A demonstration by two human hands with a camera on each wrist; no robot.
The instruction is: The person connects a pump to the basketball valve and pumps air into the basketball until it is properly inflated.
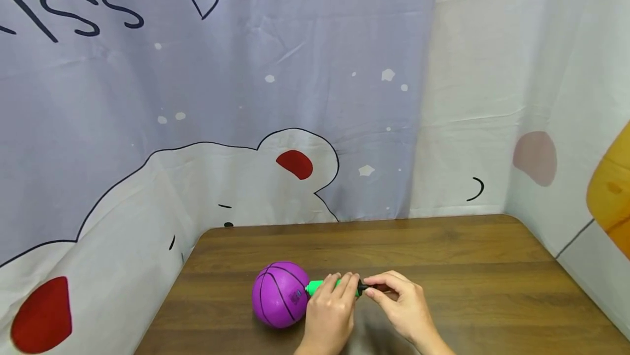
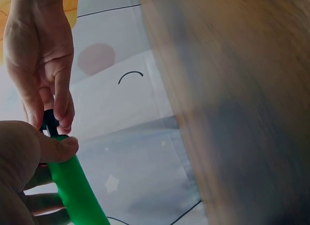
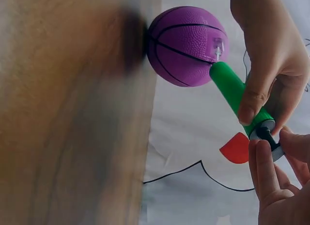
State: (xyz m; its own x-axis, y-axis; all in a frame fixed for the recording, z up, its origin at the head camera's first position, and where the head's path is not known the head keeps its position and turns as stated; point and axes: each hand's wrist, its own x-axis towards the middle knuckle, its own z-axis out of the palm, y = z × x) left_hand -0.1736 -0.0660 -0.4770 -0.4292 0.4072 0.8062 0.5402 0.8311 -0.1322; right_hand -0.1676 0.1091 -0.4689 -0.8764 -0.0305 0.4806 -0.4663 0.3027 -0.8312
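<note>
A purple ball (image 1: 279,296) with black basketball lines rests on the wooden table. Against its right side points the nozzle end of a green hand pump (image 3: 229,85); a small pale tip shows there in the right wrist view. My left hand (image 1: 328,311) grips the pump's green barrel, thumb on one side and fingers round the other. With thumb and fingertips my right hand (image 1: 401,303) pinches the black handle (image 3: 272,143) at the pump's other end. Only a short stretch of black rod shows between handle and barrel. Whether the tip sits inside the ball is hard to tell.
The brown wooden table (image 1: 467,267) extends to both sides and behind the hands. A printed curtain (image 1: 315,70) with cartoon shapes hangs along the table's back and sides.
</note>
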